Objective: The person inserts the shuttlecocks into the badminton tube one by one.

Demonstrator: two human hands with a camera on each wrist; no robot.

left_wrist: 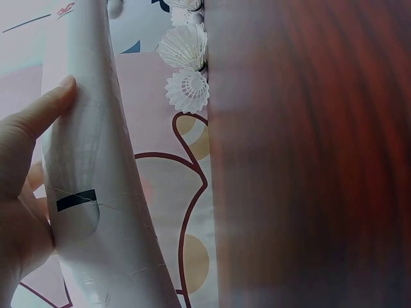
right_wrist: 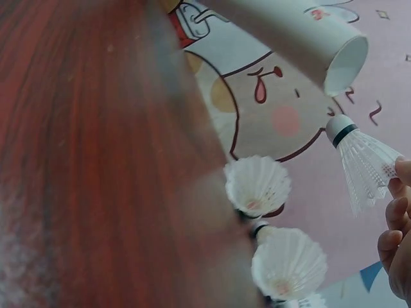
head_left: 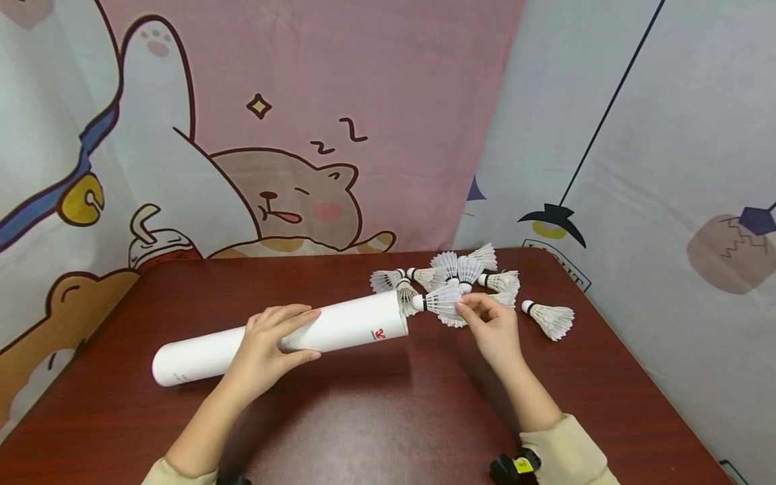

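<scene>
A long white shuttlecock tube (head_left: 358,323) is held slanted above the table, its right end higher and its open mouth facing right. My left hand (head_left: 263,350) grips it around the middle. In the left wrist view the thumb lies along the tube (left_wrist: 96,147). My right hand (head_left: 494,330) pinches a white shuttlecock (head_left: 442,300) by the rim of its skirt. The cork points left at the tube's mouth. The right wrist view shows a small gap between this shuttlecock (right_wrist: 366,160) and the tube (right_wrist: 340,64). The tube's inside is mostly hidden.
Several white shuttlecocks (head_left: 469,269) lie heaped at the back of the brown table (head_left: 364,417), behind my right hand. A separate shuttlecock (head_left: 550,318) lies to the right. A cartoon-printed cloth (head_left: 394,135) hangs behind the table.
</scene>
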